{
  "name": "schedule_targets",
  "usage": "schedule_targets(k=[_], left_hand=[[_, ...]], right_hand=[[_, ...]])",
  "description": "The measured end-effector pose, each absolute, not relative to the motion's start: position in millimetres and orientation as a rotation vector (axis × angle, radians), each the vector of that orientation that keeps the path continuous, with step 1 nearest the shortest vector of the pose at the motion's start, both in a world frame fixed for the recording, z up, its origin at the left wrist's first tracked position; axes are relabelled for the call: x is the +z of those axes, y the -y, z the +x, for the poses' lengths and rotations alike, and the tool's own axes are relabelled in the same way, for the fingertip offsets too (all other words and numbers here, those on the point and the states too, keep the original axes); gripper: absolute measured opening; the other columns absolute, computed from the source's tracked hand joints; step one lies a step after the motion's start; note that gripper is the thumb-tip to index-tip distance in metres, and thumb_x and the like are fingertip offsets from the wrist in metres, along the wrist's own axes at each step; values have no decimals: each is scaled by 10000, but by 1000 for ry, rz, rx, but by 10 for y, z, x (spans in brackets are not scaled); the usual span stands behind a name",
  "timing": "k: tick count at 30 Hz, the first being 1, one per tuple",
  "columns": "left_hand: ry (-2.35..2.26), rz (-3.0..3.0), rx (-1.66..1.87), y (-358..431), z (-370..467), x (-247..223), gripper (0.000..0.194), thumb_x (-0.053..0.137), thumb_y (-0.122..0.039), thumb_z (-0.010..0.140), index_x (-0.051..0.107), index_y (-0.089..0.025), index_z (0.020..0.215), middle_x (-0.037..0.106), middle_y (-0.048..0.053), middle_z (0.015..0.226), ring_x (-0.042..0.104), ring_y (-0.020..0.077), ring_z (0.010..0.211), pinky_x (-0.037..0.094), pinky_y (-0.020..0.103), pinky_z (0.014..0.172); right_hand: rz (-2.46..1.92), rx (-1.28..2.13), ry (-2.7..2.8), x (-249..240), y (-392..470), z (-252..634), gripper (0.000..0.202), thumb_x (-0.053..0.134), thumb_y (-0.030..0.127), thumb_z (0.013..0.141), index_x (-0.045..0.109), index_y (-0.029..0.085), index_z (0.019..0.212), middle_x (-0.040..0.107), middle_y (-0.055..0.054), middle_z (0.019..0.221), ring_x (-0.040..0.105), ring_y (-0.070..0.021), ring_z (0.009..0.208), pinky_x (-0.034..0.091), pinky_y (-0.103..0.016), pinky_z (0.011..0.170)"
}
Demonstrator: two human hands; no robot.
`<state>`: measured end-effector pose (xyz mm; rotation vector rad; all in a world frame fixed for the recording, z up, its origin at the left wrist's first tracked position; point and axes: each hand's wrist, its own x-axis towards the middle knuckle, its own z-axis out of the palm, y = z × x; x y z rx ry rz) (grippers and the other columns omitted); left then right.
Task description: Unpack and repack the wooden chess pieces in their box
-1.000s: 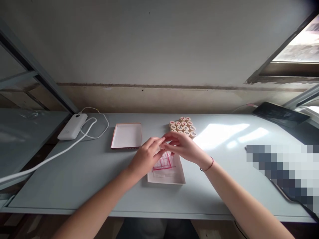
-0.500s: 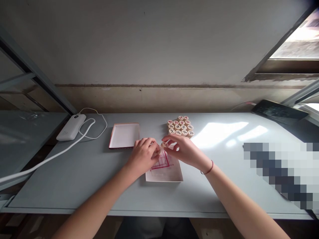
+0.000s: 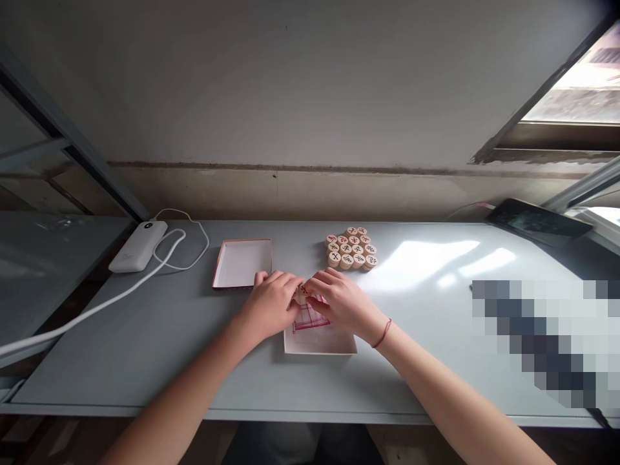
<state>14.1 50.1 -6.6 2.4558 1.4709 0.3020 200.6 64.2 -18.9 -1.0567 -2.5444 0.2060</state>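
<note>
Over the shallow white box (image 3: 320, 346), my two hands meet at its far part. My left hand (image 3: 272, 303) curls its fingers and thumb around a round wooden Chinese chess piece (image 3: 304, 289) with a red character. My right hand (image 3: 341, 302) closes in from the other side, fingertips against the same spot; whether a second piece is in them is hidden. Inside the box lies a folded sheet with red grid lines (image 3: 310, 318). Behind my right hand, several more Chinese chess pieces (image 3: 352, 248) stand packed in rows, with red and black characters.
The box's other half (image 3: 241, 265), white inside with a red rim, lies left of my hands. Farther left are a white power bank (image 3: 138, 248) and its cable (image 3: 111, 305). A dark tablet-like device (image 3: 537, 221) rests at the back right, beside a pixelated area.
My right hand has moved left and down to meet my left hand. The piece it held apart from the left hand's is now hidden or merged between the fingers.
</note>
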Motion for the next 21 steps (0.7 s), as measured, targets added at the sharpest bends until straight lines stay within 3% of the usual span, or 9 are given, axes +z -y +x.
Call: schedule_targets(k=[6,9,12,18,21], left_hand=[[-1518,2509,343,-540,221,-112,249,585,-276,816,611,-206,1054,678,56,1006,592,242,960,351,395,842],[-1503,2597,301,-591,272,-150,188,607,-322,842,630,-183,967,673,65,912,605,243,889,370,384,800],[-1504,2648,243,-627,300,-145,140,593,-295,863,639,-174,918,664,64,876,606,230,838,387,357,754],[-1510,2561,216,-667,341,-9,422,577,-539,844,641,-172,1042,659,80,981,600,260,934,425,371,794],[-1503,2539,312,-689,356,32,435,524,-543,879,635,-173,1080,666,76,993,602,247,945,439,380,818]], right_hand=[[-1207,435,2336,-16,-832,2190,112,567,303,866,614,201,871,637,-51,861,562,-162,728,435,-266,642],[-1492,291,2160,43,-1194,2426,154,535,297,851,643,193,887,658,-61,884,583,-169,696,432,-283,644],[-1798,159,2088,58,-1636,2609,234,522,283,824,680,186,967,682,-80,999,622,-210,820,439,-295,691],[-2128,319,2261,57,-2175,2623,327,605,334,774,700,173,1043,692,-108,1042,631,-249,917,465,-308,720],[-2171,353,2288,40,-2254,2572,291,655,283,729,725,161,984,705,-121,978,646,-252,868,474,-305,684]])
